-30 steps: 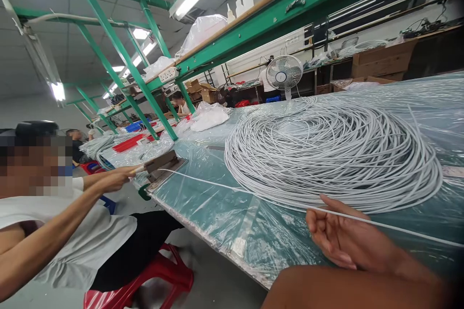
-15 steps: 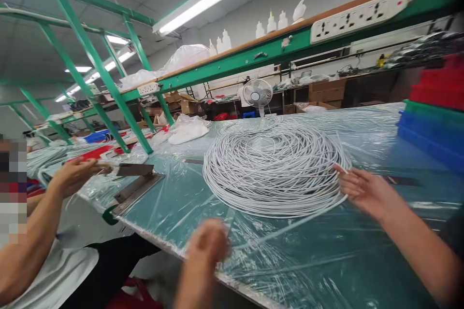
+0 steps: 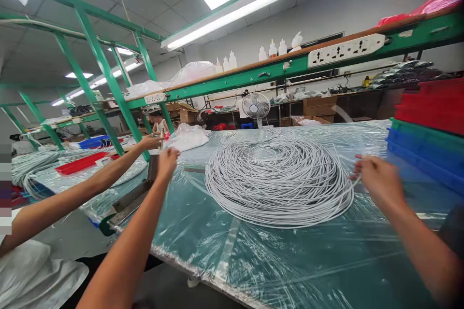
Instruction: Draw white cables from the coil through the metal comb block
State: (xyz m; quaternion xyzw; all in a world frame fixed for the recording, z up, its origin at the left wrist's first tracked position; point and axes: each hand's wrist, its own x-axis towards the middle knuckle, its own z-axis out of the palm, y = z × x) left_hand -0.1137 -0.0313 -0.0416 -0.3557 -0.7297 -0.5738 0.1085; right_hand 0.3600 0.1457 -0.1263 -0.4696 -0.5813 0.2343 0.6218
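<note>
A large coil of thin pale grey cable (image 3: 279, 188) lies on the plastic-covered table. My right hand (image 3: 380, 178) is at its right edge, fingers closed, with a short pale piece of cable showing at the fingertips. Far to the left, my left hand (image 3: 168, 161) is closed beside a metal cutter (image 3: 132, 200) at the table's edge. A blurred pale strand shows just right of it, seemingly the cable in its fingers; the grip itself is partly hidden. Just behind, a co-worker's hand (image 3: 150, 142) is at the raised handle of the cutter.
Stacked red, green and blue bins (image 3: 427, 142) stand on the right. A green shelf beam (image 3: 232, 75) with a power strip (image 3: 346, 50) and several white bottles crosses above the table. A fan (image 3: 255, 105) and a clear plastic bag (image 3: 190, 137) are at the back.
My left hand has moved forward and left, from the near table edge to beside the cutter. My right hand has shifted slightly right. The co-worker's hand has risen with the cutter handle.
</note>
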